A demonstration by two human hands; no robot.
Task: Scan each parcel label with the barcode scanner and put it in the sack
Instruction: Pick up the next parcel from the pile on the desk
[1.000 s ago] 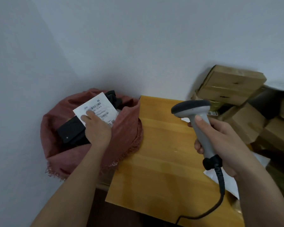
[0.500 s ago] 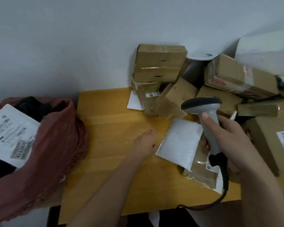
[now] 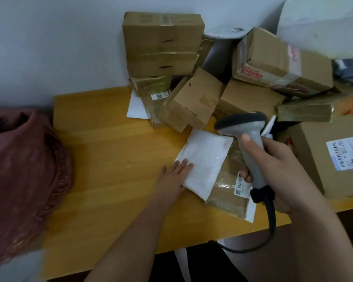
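A flat white padded parcel (image 3: 206, 159) lies on the yellow wooden table (image 3: 110, 149), blank side up. My left hand (image 3: 174, 177) rests flat on its near left corner, fingers straight. My right hand (image 3: 273, 169) grips the handle of a grey barcode scanner (image 3: 247, 127), held upright above the table to the right of that parcel, its black cable hanging off the front edge. The reddish-brown sack (image 3: 22, 169) sits at the table's left end. Under the white parcel lies a clear-wrapped brown parcel (image 3: 228, 196) with a small label.
A heap of brown cardboard boxes (image 3: 161, 41) is stacked against the wall at the back and right. A large box (image 3: 330, 157) with a printed label stands at the right. A white bag (image 3: 322, 25) lies at top right. A white sheet (image 3: 136, 106) pokes from under the boxes.
My left hand left the labelled parcel in the sack, crossed the table to the right and now lies on the white parcel. The view swung right; the scanner stayed in my right hand.
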